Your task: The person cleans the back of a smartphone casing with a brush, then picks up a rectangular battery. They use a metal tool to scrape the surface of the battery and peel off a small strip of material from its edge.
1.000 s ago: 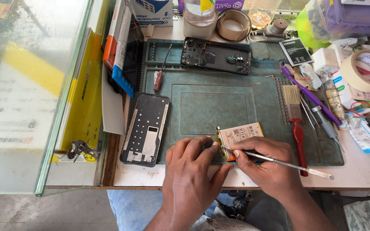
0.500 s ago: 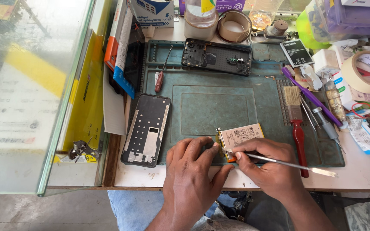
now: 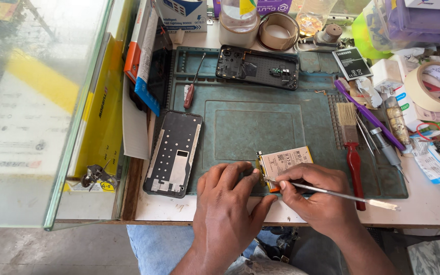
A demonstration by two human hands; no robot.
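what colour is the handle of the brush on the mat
Red; the brush lies on the green mat, right of the hands, clear in the head view.
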